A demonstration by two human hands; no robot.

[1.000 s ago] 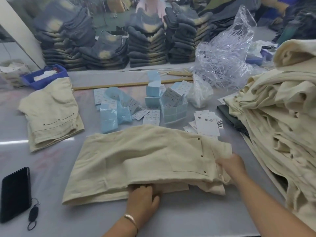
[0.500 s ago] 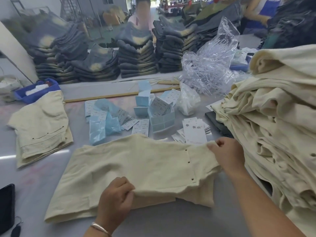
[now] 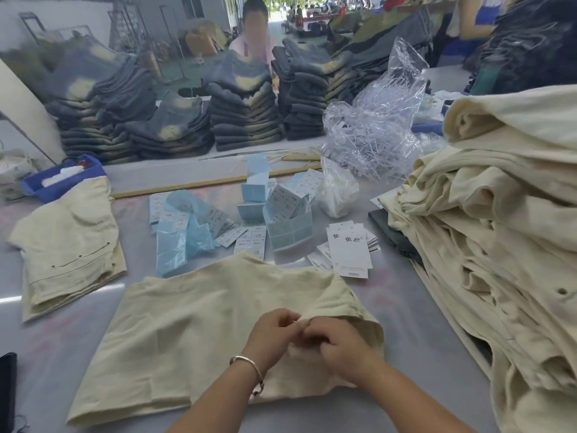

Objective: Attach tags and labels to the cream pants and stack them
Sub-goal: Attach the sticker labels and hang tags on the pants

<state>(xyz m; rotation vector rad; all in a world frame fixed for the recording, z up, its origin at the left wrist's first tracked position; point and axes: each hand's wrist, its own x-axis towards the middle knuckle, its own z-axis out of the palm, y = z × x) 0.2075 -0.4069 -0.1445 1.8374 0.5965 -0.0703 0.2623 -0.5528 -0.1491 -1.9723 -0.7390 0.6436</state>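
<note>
A folded pair of cream pants [image 3: 199,332] lies flat on the table in front of me. My left hand [image 3: 274,334] and my right hand [image 3: 338,345] meet over its right part, both pinching the waistband fabric near the folded edge. White hang tags [image 3: 349,251] with black characters lie just beyond the pants. Blue and white label sheets [image 3: 249,242] and small blue label boxes [image 3: 288,229] are scattered behind them. A second folded cream pair [image 3: 68,245] rests at the left. A tall heap of cream pants [image 3: 499,232] fills the right side.
A crumpled clear plastic bag of fasteners [image 3: 374,126] sits at the back right. A blue bin [image 3: 62,179] stands at the back left. Stacks of dark folded jeans [image 3: 243,114] line the far edge. A black phone [image 3: 7,389] lies at the left front edge.
Both hands have left the pants' outer edges and come together on the waistband at the right. The pants have been turned or refolded, and the pocket rivets no longer show.
</note>
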